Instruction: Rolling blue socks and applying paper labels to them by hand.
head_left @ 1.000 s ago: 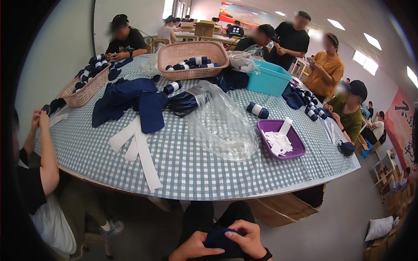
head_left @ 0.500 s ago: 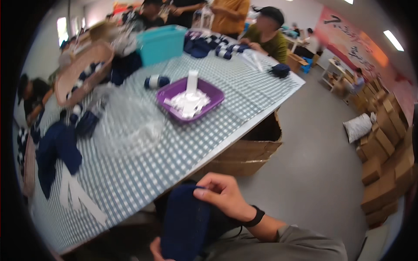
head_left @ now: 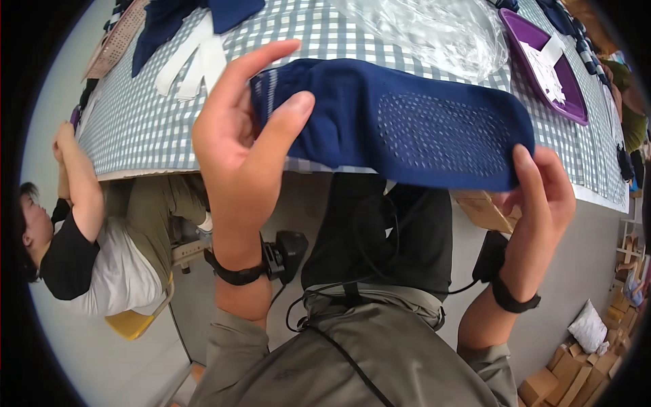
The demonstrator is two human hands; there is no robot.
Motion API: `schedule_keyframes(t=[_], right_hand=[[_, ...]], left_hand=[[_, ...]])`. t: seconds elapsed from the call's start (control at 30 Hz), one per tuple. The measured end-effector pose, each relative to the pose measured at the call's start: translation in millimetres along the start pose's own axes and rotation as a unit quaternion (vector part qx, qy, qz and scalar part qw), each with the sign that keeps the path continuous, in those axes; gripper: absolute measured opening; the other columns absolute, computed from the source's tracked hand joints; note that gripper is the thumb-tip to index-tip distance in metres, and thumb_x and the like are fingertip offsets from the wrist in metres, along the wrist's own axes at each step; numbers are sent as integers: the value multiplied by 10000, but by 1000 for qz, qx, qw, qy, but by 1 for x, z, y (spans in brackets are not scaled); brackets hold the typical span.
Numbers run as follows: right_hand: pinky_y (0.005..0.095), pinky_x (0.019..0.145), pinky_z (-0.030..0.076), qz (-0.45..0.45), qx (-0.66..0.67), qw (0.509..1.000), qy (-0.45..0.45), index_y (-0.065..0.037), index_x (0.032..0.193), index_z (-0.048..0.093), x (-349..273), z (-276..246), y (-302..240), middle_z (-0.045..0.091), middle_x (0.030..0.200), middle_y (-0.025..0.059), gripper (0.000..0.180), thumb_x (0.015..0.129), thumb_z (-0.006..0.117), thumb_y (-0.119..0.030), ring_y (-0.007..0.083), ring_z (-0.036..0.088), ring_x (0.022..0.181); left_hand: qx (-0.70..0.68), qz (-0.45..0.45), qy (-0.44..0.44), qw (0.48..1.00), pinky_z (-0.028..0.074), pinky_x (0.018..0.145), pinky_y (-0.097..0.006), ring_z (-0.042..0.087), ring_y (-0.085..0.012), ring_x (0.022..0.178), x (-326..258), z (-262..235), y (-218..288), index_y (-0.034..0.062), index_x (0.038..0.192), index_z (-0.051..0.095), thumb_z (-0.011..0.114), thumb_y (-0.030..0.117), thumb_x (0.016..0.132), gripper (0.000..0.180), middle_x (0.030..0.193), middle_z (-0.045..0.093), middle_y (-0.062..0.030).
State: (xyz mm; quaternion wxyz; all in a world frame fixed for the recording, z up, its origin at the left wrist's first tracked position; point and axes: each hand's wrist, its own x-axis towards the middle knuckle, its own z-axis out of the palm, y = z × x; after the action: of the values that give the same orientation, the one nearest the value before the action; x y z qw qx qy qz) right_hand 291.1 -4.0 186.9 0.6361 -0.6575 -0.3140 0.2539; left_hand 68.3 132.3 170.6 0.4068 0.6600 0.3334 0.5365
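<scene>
A navy blue sock point(head_left: 352, 115) with pale grip dots on its sole is stretched flat between my hands, above the table's near edge. My left hand point(head_left: 234, 149) holds the cuff end, its thumb in front and its index finger raised above the fabric; the other fingers are partly hidden. At the toe end my right hand point(head_left: 542, 190) pinches the corner between thumb and fingers. White paper strips point(head_left: 196, 64) lie on the checked tablecloth beyond my left hand, by dark blue fabric pieces point(head_left: 163, 34).
A clear plastic bag point(head_left: 447, 41) lies beyond the sock. To its right stands a purple tray point(head_left: 578, 114) with white slips. A pink basket point(head_left: 119, 41) is at the far left. Another person point(head_left: 112, 264) sits at the left; cardboard boxes point(head_left: 563, 373) are stacked at lower right.
My view has swung down and to the left. The sock has come up from my lap and turned from upright to sideways, its dotted sole now showing. Both hands are now fully in view.
</scene>
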Motion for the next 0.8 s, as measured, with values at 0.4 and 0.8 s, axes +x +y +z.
schedule_keyframes(t=[0.4, 0.8], right_hand=[[194, 495, 334, -72, -266, 961, 7, 18, 794, 662, 54, 6, 23, 548, 585, -20, 210, 860, 745, -164, 19, 464, 533], [203, 471, 198, -152, -255, 951, 81, -16, 748, 658, 44, 3, 33, 392, 533, -87, 160, 821, 783, -82, -5, 316, 504]], left_hand=[[387, 114, -13, 915, 475, 748, -272, 620, -196, 949, 5, 18, -16, 28, 986, 676, 766, 99, 743, 269, 1133, 672, -104], [338, 183, 1, 923, 404, 1040, -439, 522, -389, 1275, 6, 14, -22, 38, 954, 771, 712, 47, 752, 211, 1110, 712, -138]])
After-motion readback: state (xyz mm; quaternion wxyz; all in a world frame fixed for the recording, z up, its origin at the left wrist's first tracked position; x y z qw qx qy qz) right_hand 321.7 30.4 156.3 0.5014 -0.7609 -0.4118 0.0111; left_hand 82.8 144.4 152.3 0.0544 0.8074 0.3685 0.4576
